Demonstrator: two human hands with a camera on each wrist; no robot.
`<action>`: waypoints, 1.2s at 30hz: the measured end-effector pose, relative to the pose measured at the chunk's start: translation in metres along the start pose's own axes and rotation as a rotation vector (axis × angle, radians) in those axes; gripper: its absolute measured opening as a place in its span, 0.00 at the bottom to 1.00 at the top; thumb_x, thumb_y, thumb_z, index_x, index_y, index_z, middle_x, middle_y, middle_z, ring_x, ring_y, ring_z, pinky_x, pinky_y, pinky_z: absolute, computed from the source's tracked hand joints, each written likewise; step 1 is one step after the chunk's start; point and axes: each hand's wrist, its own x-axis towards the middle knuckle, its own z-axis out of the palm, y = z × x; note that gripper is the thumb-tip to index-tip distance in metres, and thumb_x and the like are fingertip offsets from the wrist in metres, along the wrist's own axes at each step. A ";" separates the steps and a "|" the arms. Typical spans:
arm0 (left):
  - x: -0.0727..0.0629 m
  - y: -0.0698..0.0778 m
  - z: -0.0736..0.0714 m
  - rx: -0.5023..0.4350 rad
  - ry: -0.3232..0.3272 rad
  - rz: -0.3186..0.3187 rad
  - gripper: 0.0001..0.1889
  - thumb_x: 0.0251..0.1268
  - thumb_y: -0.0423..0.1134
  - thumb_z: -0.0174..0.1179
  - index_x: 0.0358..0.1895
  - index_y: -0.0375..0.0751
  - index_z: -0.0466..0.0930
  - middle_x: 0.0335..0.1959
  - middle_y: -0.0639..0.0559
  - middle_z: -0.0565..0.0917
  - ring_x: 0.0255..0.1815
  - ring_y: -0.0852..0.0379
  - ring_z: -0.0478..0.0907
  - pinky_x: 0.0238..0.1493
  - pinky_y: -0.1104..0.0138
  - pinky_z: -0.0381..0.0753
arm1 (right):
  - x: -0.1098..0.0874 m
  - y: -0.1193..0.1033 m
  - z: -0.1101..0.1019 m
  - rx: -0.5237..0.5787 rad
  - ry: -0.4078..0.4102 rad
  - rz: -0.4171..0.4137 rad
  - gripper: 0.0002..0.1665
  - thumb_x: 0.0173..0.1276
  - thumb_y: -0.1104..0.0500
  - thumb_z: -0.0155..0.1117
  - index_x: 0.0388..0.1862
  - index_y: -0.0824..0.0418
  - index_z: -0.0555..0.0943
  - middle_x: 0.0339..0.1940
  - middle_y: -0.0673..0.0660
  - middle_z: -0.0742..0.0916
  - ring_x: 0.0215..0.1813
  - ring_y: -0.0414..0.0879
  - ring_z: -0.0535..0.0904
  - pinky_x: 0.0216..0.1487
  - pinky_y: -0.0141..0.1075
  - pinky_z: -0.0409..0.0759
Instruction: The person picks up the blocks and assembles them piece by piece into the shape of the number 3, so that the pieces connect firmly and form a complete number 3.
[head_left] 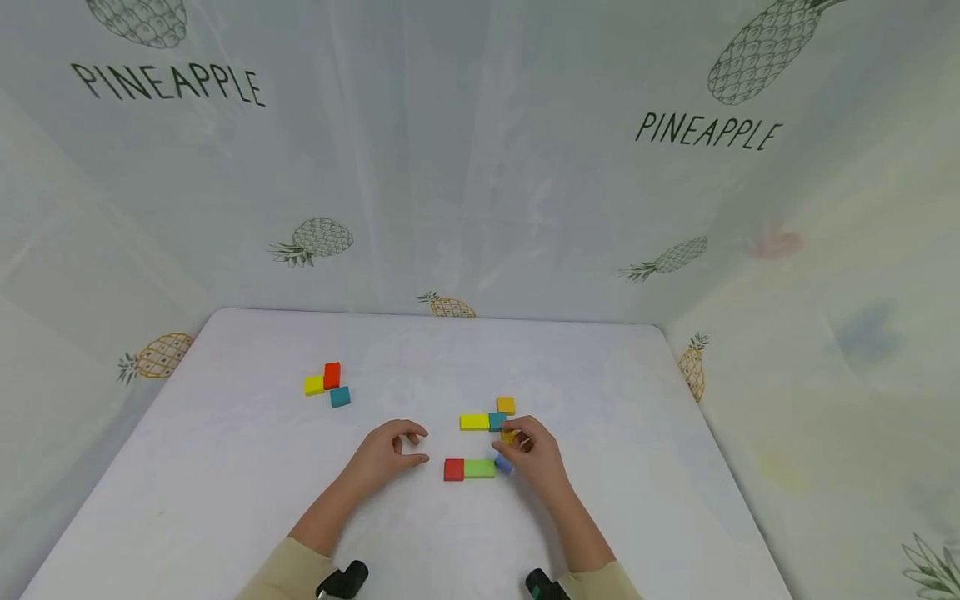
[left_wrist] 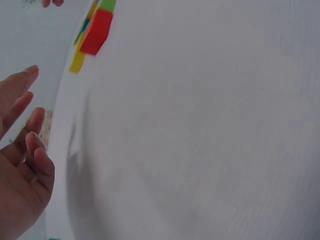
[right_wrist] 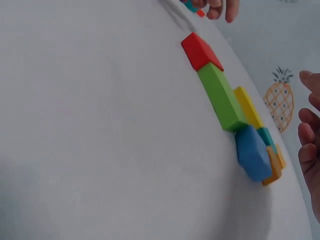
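My right hand [head_left: 538,461] is over the right end of a group of small blocks, thumb and fingers apart, with nothing seen between them in the right wrist view. Beneath it lie an orange block [head_left: 509,437] and a blue block [right_wrist: 253,153], both partly covered in the head view. The blue one touches a green block [head_left: 479,469], which adjoins a red block [head_left: 453,470]. Behind these, a yellow block [head_left: 474,422] meets a teal block [head_left: 497,421], with another orange block [head_left: 506,406] beyond. To the left, my left hand [head_left: 378,458] holds nothing, its fingers loosely bent.
Farther back on the left of the white table [head_left: 225,467], a red block [head_left: 332,375], a yellow block [head_left: 313,385] and a teal block [head_left: 341,397] lie close together. A pineapple-print cloth [head_left: 465,167] hangs behind the table's back edge.
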 end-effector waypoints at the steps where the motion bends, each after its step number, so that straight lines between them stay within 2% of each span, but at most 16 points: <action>1: 0.000 0.000 -0.006 0.003 0.011 -0.003 0.17 0.52 0.41 0.75 0.47 0.51 0.83 0.35 0.58 0.79 0.31 0.56 0.68 0.27 0.68 0.70 | 0.005 -0.004 0.003 0.013 -0.014 -0.010 0.15 0.57 0.61 0.75 0.44 0.61 0.84 0.39 0.55 0.82 0.35 0.44 0.74 0.35 0.30 0.74; 4: -0.001 -0.002 -0.023 0.017 0.040 -0.014 0.18 0.53 0.40 0.74 0.48 0.48 0.83 0.36 0.56 0.79 0.30 0.56 0.68 0.26 0.68 0.69 | 0.016 -0.020 0.014 0.040 -0.066 -0.030 0.16 0.58 0.62 0.75 0.45 0.63 0.84 0.41 0.59 0.82 0.34 0.45 0.74 0.34 0.30 0.73; 10: -0.004 -0.008 -0.057 0.035 0.071 -0.035 0.20 0.56 0.41 0.72 0.52 0.42 0.81 0.39 0.50 0.80 0.30 0.55 0.67 0.26 0.68 0.66 | 0.037 -0.040 0.041 0.052 -0.157 -0.025 0.17 0.60 0.60 0.74 0.47 0.64 0.83 0.42 0.54 0.83 0.33 0.45 0.74 0.33 0.31 0.74; 11: -0.005 -0.009 -0.062 0.037 0.077 -0.038 0.20 0.56 0.41 0.72 0.52 0.41 0.81 0.39 0.49 0.80 0.30 0.54 0.67 0.26 0.68 0.66 | 0.041 -0.038 0.047 0.054 -0.173 -0.020 0.18 0.60 0.58 0.74 0.48 0.62 0.83 0.42 0.51 0.83 0.33 0.43 0.74 0.33 0.30 0.74; 16: -0.011 -0.019 -0.081 0.054 0.119 -0.057 0.20 0.58 0.41 0.70 0.53 0.39 0.80 0.40 0.48 0.80 0.32 0.53 0.68 0.28 0.67 0.67 | 0.054 -0.045 0.073 0.063 -0.265 -0.023 0.20 0.62 0.54 0.72 0.51 0.61 0.82 0.42 0.47 0.82 0.34 0.40 0.74 0.32 0.29 0.74; 19: -0.015 -0.025 -0.088 0.056 0.139 -0.069 0.20 0.59 0.41 0.69 0.54 0.39 0.80 0.41 0.47 0.80 0.34 0.53 0.68 0.29 0.67 0.68 | 0.059 -0.049 0.087 0.082 -0.294 -0.025 0.21 0.62 0.53 0.73 0.51 0.61 0.82 0.41 0.46 0.82 0.33 0.40 0.74 0.31 0.29 0.74; 24: -0.019 -0.030 -0.094 0.058 0.163 -0.092 0.20 0.61 0.41 0.68 0.55 0.38 0.79 0.42 0.47 0.80 0.37 0.52 0.68 0.31 0.67 0.69 | 0.065 -0.058 0.104 0.113 -0.300 -0.024 0.20 0.61 0.55 0.74 0.49 0.62 0.83 0.41 0.47 0.82 0.32 0.40 0.74 0.31 0.30 0.73; 29: -0.024 -0.033 -0.098 0.065 0.191 -0.111 0.21 0.61 0.43 0.68 0.55 0.39 0.79 0.42 0.48 0.80 0.38 0.52 0.69 0.33 0.66 0.70 | 0.074 -0.064 0.116 0.093 -0.314 -0.017 0.20 0.61 0.56 0.74 0.49 0.63 0.83 0.41 0.50 0.83 0.31 0.38 0.73 0.31 0.29 0.73; 36: -0.031 -0.041 -0.107 0.059 0.219 -0.144 0.23 0.62 0.46 0.67 0.57 0.39 0.78 0.44 0.47 0.79 0.40 0.51 0.69 0.33 0.67 0.72 | 0.089 -0.070 0.141 0.066 -0.349 0.018 0.20 0.60 0.57 0.74 0.50 0.61 0.84 0.41 0.50 0.85 0.32 0.36 0.72 0.31 0.28 0.72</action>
